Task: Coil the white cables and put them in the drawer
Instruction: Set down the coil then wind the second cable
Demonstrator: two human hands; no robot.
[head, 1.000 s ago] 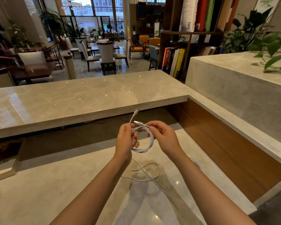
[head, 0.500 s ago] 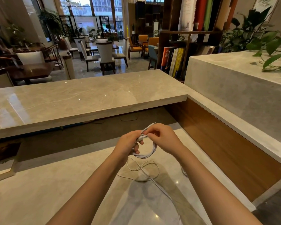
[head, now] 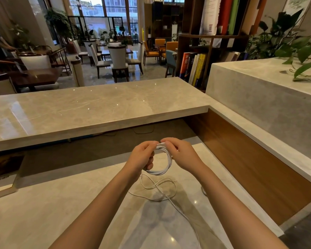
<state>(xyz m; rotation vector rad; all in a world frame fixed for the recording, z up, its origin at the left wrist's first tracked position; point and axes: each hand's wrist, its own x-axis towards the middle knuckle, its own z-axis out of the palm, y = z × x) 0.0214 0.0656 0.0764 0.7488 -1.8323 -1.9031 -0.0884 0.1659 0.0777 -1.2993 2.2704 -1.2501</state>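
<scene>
A white cable, wound into a small coil (head: pixel 164 167), hangs between both hands above the lower marble desk (head: pixel 43 212). My left hand (head: pixel 142 156) grips the coil's left side. My right hand (head: pixel 182 153) pinches the cable's plug end at the top of the coil, fingertips meeting the left hand's. A second white cable (head: pixel 160 190) lies loose in open loops on the desk just below, trailing toward the near edge. No drawer is in view.
A raised marble counter (head: pixel 97 112) runs across in front, with a dark gap beneath it. A wooden panel (head: pixel 250 159) and a marble block (head: pixel 267 105) with plants bound the right side. A framed sign (head: pixel 2 180) stands at left. Chairs and bookshelves lie beyond.
The plug end that stuck up above the coil has been brought down against the top of the coil. Both hands have drawn closer together and sit slightly lower.
</scene>
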